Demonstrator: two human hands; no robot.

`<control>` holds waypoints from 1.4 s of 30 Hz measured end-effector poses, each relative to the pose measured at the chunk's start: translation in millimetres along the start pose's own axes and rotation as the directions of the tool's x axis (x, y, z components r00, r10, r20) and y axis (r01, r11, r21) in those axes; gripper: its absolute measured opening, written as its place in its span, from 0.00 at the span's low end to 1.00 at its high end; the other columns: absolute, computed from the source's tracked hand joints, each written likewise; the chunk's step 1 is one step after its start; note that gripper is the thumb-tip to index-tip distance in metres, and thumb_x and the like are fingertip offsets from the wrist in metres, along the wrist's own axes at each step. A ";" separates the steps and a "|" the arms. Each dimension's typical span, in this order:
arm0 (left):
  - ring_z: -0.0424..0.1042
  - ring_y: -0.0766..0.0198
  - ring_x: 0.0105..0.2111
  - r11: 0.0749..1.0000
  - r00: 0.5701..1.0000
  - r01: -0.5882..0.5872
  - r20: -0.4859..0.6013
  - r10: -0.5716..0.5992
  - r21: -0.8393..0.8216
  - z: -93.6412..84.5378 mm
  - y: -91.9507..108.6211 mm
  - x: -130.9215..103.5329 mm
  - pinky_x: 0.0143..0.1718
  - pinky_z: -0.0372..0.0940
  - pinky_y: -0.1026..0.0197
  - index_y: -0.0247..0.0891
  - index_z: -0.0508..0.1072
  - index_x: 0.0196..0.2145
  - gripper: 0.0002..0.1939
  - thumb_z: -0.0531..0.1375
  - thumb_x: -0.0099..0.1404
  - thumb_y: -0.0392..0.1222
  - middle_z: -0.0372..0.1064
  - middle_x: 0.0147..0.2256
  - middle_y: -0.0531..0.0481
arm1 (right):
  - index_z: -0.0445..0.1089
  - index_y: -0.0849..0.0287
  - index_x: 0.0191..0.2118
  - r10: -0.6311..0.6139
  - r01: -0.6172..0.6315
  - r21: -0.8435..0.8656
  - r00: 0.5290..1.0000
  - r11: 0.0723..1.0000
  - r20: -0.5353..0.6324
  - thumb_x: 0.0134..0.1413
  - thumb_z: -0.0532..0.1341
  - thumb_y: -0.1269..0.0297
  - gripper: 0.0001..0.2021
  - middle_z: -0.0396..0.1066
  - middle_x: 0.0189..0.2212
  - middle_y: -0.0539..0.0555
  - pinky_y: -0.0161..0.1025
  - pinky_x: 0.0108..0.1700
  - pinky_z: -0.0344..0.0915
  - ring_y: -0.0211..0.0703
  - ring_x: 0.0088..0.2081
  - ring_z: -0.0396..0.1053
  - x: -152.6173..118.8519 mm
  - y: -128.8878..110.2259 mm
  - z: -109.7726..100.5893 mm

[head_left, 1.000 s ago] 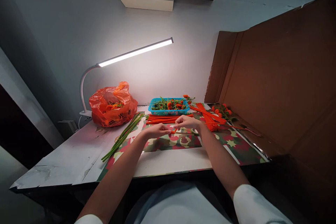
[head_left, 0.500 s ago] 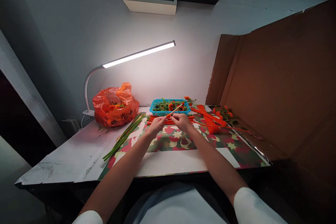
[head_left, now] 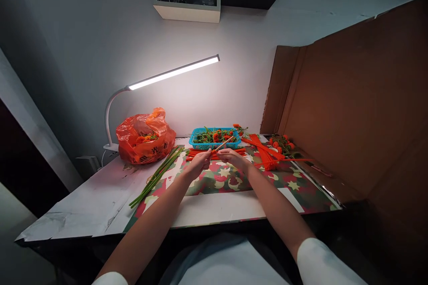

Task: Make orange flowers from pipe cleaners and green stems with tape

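Fingers closed, my left hand [head_left: 199,164] grips a thin pale stick [head_left: 225,143] that slants up to the right. A small bit of orange strand shows round the stick at my left fingertips. My right hand [head_left: 233,157] pinches close beside it; a long orange pipe cleaner [head_left: 297,160] trails to the right from under this hand. Just behind both hands lies a row of orange pipe cleaners [head_left: 197,155]. The blue basket [head_left: 200,146] behind them holds orange flowers with green stems.
An orange plastic bag [head_left: 147,147] with flowers stands at left, beside green stems [head_left: 155,179]. Bundled orange pipe cleaners [head_left: 266,158] and more orange flowers [head_left: 281,144] lie at right. A lamp [head_left: 174,72] hangs over the table; a cardboard panel [head_left: 351,98] stands at right.
My right hand has turned and its fingers lie straighter, a little away from the left hand. The trailing pipe cleaner has swung. The view has shifted slightly.
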State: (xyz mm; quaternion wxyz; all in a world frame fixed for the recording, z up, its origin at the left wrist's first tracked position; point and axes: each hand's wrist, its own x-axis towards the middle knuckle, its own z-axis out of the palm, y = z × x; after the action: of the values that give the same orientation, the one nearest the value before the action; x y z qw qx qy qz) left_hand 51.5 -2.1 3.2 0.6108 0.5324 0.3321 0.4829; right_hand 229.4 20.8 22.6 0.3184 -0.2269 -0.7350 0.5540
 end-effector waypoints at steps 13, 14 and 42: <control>0.42 0.74 0.16 0.770 0.964 -0.033 0.225 -0.144 0.637 -18.7 11.9 -10.9 0.18 0.37 0.65 0.34 0.68 0.19 0.25 0.59 0.53 0.62 0.45 0.15 0.58 | 0.59 0.61 0.18 0.204 -0.130 -0.425 0.970 0.896 0.132 0.42 0.62 0.49 0.20 0.50 0.16 0.43 0.32 0.24 0.42 0.30 0.20 0.45 -10.8 -4.3 -15.0; 0.43 0.73 0.15 0.740 0.966 -0.025 0.207 -0.155 0.672 -20.7 11.6 -10.6 0.17 0.37 0.65 0.34 0.68 0.19 0.25 0.60 0.52 0.62 0.46 0.14 0.58 | 0.60 0.61 0.18 0.205 -0.133 -0.466 0.973 0.875 0.108 0.42 0.62 0.50 0.19 0.50 0.16 0.43 0.32 0.24 0.42 0.30 0.20 0.46 -10.7 -3.9 -11.7; 0.45 0.70 0.20 0.706 0.997 -0.011 -0.050 0.066 0.708 -19.2 -17.2 0.4 0.21 0.41 0.65 0.38 0.57 0.19 0.27 0.53 0.53 0.67 0.45 0.19 0.58 | 0.75 0.56 0.33 -0.317 -0.093 -0.895 0.915 0.437 -0.250 0.60 0.56 0.62 0.11 0.76 0.33 0.52 0.36 0.37 0.50 0.38 0.33 0.68 -0.5 14.3 14.6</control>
State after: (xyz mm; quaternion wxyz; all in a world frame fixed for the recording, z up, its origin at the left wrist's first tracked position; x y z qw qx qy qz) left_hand 38.0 5.2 -17.5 0.3378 0.7147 0.5022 0.3506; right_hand 218.9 14.8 6.1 0.3242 -0.4129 -0.8511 0.0041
